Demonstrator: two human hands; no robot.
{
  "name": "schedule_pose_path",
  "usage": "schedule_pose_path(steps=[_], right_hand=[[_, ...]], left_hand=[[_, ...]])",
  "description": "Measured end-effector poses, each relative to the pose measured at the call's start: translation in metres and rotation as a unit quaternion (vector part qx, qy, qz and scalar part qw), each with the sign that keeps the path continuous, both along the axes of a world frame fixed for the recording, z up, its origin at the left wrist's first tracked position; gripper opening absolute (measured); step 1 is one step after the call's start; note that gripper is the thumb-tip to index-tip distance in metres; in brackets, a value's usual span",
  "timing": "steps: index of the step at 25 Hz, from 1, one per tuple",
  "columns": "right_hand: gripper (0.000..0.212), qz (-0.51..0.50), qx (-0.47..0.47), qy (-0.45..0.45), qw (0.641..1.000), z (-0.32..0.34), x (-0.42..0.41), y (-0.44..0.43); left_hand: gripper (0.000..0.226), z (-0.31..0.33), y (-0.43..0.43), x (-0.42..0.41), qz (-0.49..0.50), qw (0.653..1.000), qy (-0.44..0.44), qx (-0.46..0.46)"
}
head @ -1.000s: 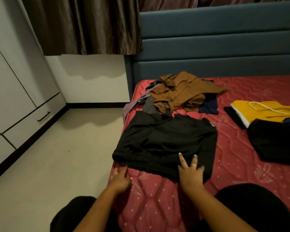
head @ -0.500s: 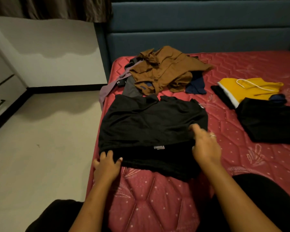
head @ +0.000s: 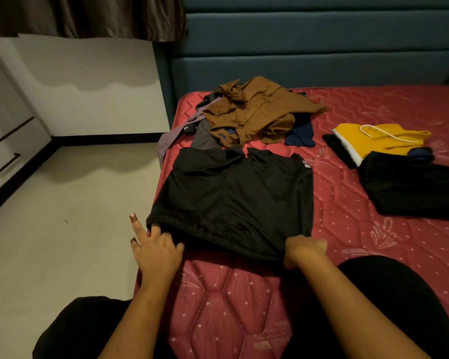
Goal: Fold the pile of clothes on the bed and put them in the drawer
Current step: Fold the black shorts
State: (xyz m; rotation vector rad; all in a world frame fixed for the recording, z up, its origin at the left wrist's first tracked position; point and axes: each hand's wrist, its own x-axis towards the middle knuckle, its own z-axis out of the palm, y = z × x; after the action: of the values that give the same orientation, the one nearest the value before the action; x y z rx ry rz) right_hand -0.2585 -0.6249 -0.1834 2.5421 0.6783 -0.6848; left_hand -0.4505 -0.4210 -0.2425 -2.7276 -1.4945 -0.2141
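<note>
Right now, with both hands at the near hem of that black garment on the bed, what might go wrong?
The black garment lies along the mattress edge beside the floor; a sideways tug could slide it off. Its far edge reaches the grey cloth under the brown shirt, so lifting may drag that pile. The left hand pinches its corner with one finger sticking out, while the right hand grips the hem; the fold may come out uneven.

The right hand (head: 305, 248) is hiding its fingertips under the near hem of the black garment (head: 233, 198); left of that grip, the left hand (head: 156, 250) is apparently tucking two fingers beneath.
</note>
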Motion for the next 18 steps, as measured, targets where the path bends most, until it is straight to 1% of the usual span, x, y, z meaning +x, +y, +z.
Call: schedule_pose_path(steps=[2,3,4,5,6,7,9,11,12,13,15,16,18], right_hand=[[0.044,0.009,0.058,0.010,0.998,-0.005,-0.010,0.004],[0.047,0.014,0.095,0.005,0.995,-0.009,-0.013,0.005],[0.049,0.019,0.125,-0.007,0.992,-0.011,-0.015,0.005],[0.052,0.021,0.136,-0.015,0.990,-0.012,-0.014,0.003],[0.055,0.020,0.122,-0.009,0.992,-0.011,-0.013,0.001],[0.059,0.018,0.096,0.006,0.995,-0.009,-0.013,-0.001],[0.071,0.022,0.047,0.035,0.998,-0.006,-0.017,-0.005],[0.084,0.046,0.026,0.056,0.997,-0.001,-0.024,-0.005],[0.090,0.056,0.022,0.069,0.996,0.000,-0.028,-0.003],[0.093,0.069,0.015,0.083,0.994,0.000,-0.032,-0.002],[0.093,0.098,-0.011,0.102,0.990,-0.003,-0.040,0.001],[0.090,0.111,-0.024,0.107,0.988,-0.003,-0.043,0.002],[0.078,0.134,-0.044,0.106,0.984,-0.003,-0.044,0.003]], left_hand=[[0.055,0.002,0.011,-0.014,0.019,0.997,-0.041,0.062],[0.053,0.002,0.016,-0.022,0.026,0.996,-0.028,0.078],[0.046,0.003,0.018,-0.028,0.022,0.997,0.017,0.067],[0.039,0.001,0.016,-0.032,0.020,0.997,0.065,0.023],[0.037,-0.005,0.013,-0.036,0.027,0.995,0.084,-0.040],[0.039,-0.010,0.011,-0.039,0.037,0.991,0.071,-0.103],[0.048,-0.013,0.014,-0.044,0.056,0.980,-0.026,-0.191],[0.055,-0.014,0.023,-0.049,0.076,0.963,-0.086,-0.245],[0.055,-0.015,0.029,-0.050,0.098,0.950,-0.105,-0.279],[0.057,-0.015,0.032,-0.050,0.133,0.928,-0.135,-0.320],[0.064,-0.020,0.036,-0.052,0.212,0.861,-0.231,-0.400],[0.065,-0.022,0.037,-0.051,0.226,0.828,-0.280,-0.430],[0.065,-0.023,0.039,-0.049,0.202,0.775,-0.370,-0.471]])
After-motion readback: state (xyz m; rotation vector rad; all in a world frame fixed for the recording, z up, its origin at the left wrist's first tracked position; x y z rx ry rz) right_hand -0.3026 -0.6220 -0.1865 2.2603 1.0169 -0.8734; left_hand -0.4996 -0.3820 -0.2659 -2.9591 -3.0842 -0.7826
